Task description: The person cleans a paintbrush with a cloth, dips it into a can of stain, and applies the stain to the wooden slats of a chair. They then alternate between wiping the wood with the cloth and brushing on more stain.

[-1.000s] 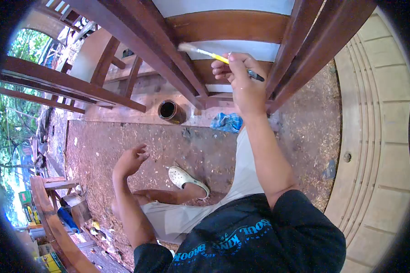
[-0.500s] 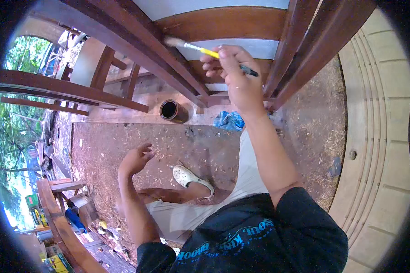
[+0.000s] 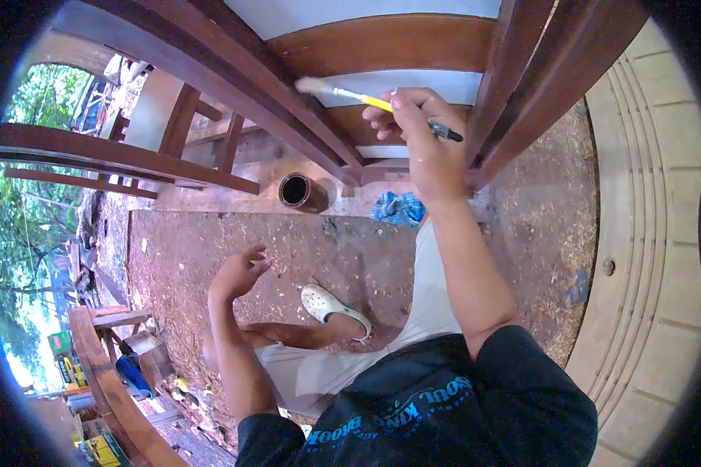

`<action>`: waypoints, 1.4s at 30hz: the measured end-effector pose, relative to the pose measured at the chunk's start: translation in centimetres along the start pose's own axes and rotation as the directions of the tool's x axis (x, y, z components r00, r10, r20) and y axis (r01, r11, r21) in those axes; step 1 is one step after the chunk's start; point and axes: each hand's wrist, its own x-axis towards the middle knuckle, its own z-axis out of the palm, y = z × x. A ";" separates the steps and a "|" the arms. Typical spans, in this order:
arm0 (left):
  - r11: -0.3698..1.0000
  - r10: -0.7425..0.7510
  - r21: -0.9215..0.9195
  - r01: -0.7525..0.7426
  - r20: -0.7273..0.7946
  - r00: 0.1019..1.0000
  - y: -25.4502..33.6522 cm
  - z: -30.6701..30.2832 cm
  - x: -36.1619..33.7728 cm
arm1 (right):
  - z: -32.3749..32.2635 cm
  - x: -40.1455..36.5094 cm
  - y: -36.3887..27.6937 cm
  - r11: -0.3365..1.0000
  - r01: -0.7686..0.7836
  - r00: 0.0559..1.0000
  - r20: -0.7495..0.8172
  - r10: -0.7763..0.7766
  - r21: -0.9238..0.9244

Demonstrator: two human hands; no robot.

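Note:
My right hand [image 3: 430,140] is closed around a paintbrush [image 3: 375,102] with a yellow and black handle. Its pale bristles point left and overlap the inner edge of a reddish-brown wooden post [image 3: 300,113]. Curved brown slats [image 3: 389,44] span between this post and another on the right, with white gaps between them. Low on the left, my left hand [image 3: 241,272] hovers over the ground, empty, its fingers loosely bent and apart. Between the hands, farther forward, stands an open can [image 3: 294,190] of dark liquid. A crumpled blue cloth [image 3: 398,208] lies below my right hand.
Another brown wooden frame [image 3: 132,167] extends across the left. Pale grooved boards [image 3: 639,233] lie along the right side. Near my foot, in a cream clog [image 3: 333,310], the brown ground is strewn with wood shavings. Boxes and a wooden beam [image 3: 105,373] sit at lower left.
My right hand and the brush have shifted right and slightly down, with the bristles sliding along the post. The whole view has drifted slightly right; my left hand stays in nearly the same pose.

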 end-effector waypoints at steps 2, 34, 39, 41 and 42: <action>0.999 0.019 0.049 -0.019 0.012 1.000 0.1 0.2 0.1 | 0.3 0.3 0.1 0.992 0.093 0.995 0.012 -0.094 0.089; 0.998 0.036 0.043 -0.036 -0.007 0.999 -0.9 -0.2 -0.4 | 6.6 1.8 -4.2 0.939 0.342 0.938 0.063 -0.340 -0.027; 0.995 0.068 0.072 -0.065 -0.039 0.997 -0.9 -0.2 -0.5 | 7.1 1.5 -4.7 0.941 0.339 0.940 0.031 -0.338 0.001; 0.992 0.113 0.067 -0.110 -0.053 0.992 -1.6 0.0 0.0 | 7.1 1.6 -4.6 0.956 0.288 0.957 0.049 -0.286 -0.054; 0.992 0.110 0.063 -0.107 -0.051 0.993 -1.4 -0.1 -0.1 | 7.0 1.4 -4.6 0.944 0.326 0.945 0.039 -0.324 -0.056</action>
